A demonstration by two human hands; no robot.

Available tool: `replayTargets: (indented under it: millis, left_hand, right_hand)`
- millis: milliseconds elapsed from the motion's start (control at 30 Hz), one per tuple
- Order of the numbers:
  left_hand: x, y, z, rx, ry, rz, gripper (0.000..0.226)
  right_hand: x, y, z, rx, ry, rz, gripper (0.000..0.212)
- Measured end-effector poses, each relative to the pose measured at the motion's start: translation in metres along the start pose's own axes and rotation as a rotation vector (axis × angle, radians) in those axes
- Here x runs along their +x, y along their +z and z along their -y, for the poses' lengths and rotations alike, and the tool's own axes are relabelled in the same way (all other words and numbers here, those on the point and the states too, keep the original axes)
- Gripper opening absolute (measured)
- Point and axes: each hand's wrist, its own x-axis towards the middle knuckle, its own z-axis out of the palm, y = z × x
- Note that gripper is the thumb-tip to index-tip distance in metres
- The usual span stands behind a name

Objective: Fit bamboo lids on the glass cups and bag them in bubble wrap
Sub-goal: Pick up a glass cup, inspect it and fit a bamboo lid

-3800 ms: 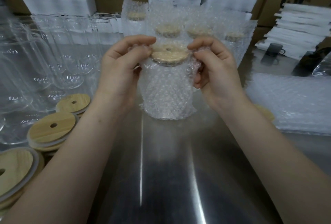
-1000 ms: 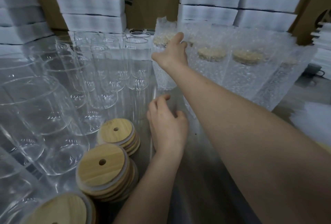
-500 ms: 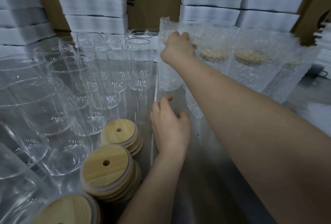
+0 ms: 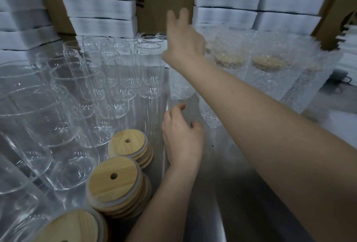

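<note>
Here, my right hand (image 4: 183, 46) hangs splayed and empty over the wrapped cups (image 4: 268, 81) lined up at the back. My left hand (image 4: 181, 141) rests empty beside the lids (image 4: 116, 185) and bare cups (image 4: 114, 79), handy for fitting.

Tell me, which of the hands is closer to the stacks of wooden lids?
Left. The left hand is low, just right of the lid stacks; the right hand is raised far behind them, near the bubble-wrapped cups.
</note>
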Motion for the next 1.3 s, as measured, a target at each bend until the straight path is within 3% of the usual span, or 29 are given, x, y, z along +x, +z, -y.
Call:
replayTargets:
  millis: [100, 267, 500, 667, 933, 1133, 1300]
  left_hand:
    - [0.001, 0.000, 0.000, -0.020, -0.003, -0.023, 0.047]
    - [0.001, -0.001, 0.000, -0.101, -0.005, -0.080, 0.050]
    - [0.002, 0.000, -0.001, -0.149, -0.017, -0.188, 0.073]
    - [0.001, -0.001, 0.000, -0.162, 0.042, -0.261, 0.089]
    - [-0.009, -0.004, -0.014, -0.118, 0.218, -0.288, 0.094]
    - [-0.014, -0.001, -0.012, -0.248, 0.339, -0.043, 0.097]
    - [-0.018, 0.001, -0.014, -0.340, 0.298, 0.029, 0.084]
  right_hand:
    - [-0.010, 0.001, 0.020, 0.060, -0.179, 0.014, 0.051]
    - [-0.013, 0.017, 0.026, 0.247, -0.062, 0.238, 0.043]
    - [-0.039, 0.019, 0.013, 0.500, -0.056, 0.164, 0.018]
    - [-0.077, 0.001, 0.000, 0.692, -0.050, 0.035, 0.023]
    - [-0.150, -0.038, -0.035, 0.901, 0.012, -0.201, 0.028]
    - [-0.187, -0.048, -0.063, 0.957, 0.038, -0.294, 0.040]
    - [-0.197, -0.041, -0.088, 1.247, 0.129, -0.213, 0.051]
